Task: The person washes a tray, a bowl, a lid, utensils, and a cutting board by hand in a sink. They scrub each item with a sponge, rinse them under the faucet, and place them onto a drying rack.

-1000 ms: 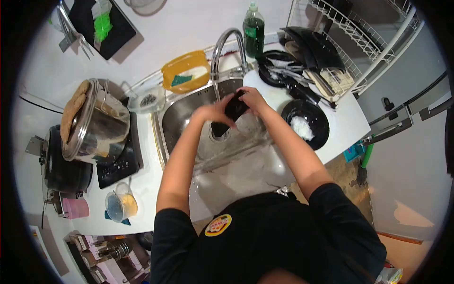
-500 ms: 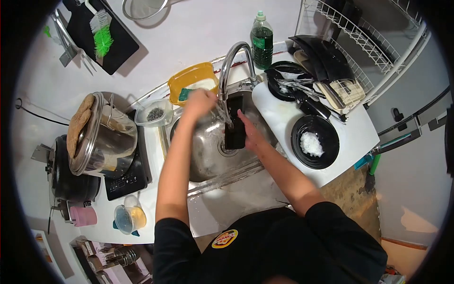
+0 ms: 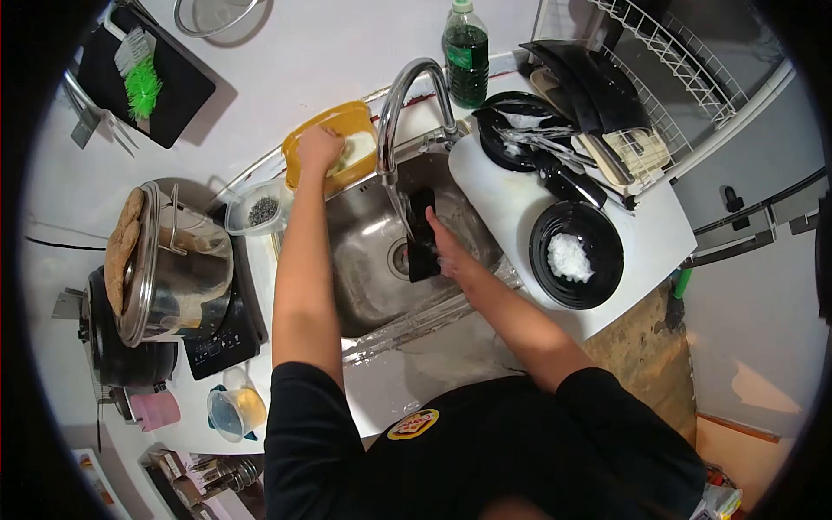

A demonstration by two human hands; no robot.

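Over the steel sink [image 3: 364,295], my right hand [image 3: 452,251] grips a flat black rectangular object [image 3: 423,234], its thumb on the near face. Water from the curved faucet [image 3: 390,113] runs down beside and onto that object. My left hand [image 3: 319,147] is at the yellow container [image 3: 360,113], fingers closed and bent down inside it. What those fingers hold is hidden. Something whitish lies in the container. Just left of it stands a clear tub [image 3: 263,210] with a metal scourer.
Right of the sink are a black bowl with white foam [image 3: 576,256], foamy black pans and utensils [image 3: 520,130], a green soap bottle [image 3: 467,61] and a dish rack [image 3: 659,147]. A large steel pot [image 3: 186,269] and plastic cups [image 3: 236,412] stand on the left.
My left hand has moved left from beside the faucet into the yellow container. The green sponge seen there is now out of sight. My right hand still holds the black object, now slightly tilted.
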